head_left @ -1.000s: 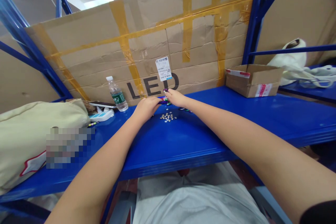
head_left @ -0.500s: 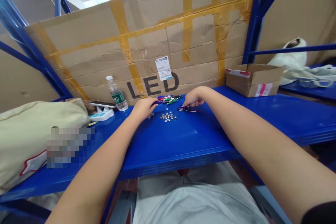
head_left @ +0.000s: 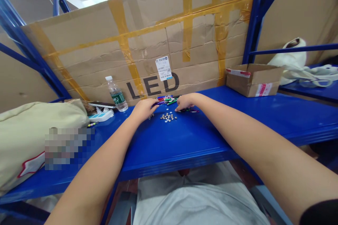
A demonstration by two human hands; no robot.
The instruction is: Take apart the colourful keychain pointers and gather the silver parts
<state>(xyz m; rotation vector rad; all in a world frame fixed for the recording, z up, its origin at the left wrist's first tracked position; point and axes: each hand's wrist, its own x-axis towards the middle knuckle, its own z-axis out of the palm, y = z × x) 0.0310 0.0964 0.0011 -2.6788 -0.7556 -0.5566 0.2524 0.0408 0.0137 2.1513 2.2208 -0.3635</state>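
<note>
Several colored pens (head_left: 166, 98) lie bunched on the blue table (head_left: 174, 147), close to the cardboard. My left hand (head_left: 144, 108) rests at the left end of this bunch, its fingers by a purple pen; whether it grips one is unclear. My right hand (head_left: 185, 102) is bent over the right side, its fingertips low at the table. Dark pens, one with a purple end (head_left: 194, 111), lie under and beside it. Between the hands is a cluster of small round metallic pieces (head_left: 168, 116), and a few more small pieces (head_left: 151, 116) sit just below my left hand.
A water bottle (head_left: 116, 95), a white power strip (head_left: 101, 115) with a phone (head_left: 102, 104) above it, and a beige bag (head_left: 39, 123) stand at left. An open cardboard box (head_left: 255, 80) is at right. A large cardboard sheet (head_left: 148, 49) rises behind the table.
My right hand has moved a little to the left, toward the pen bunch, and covers more of the dark pens. My left hand stays in place.
</note>
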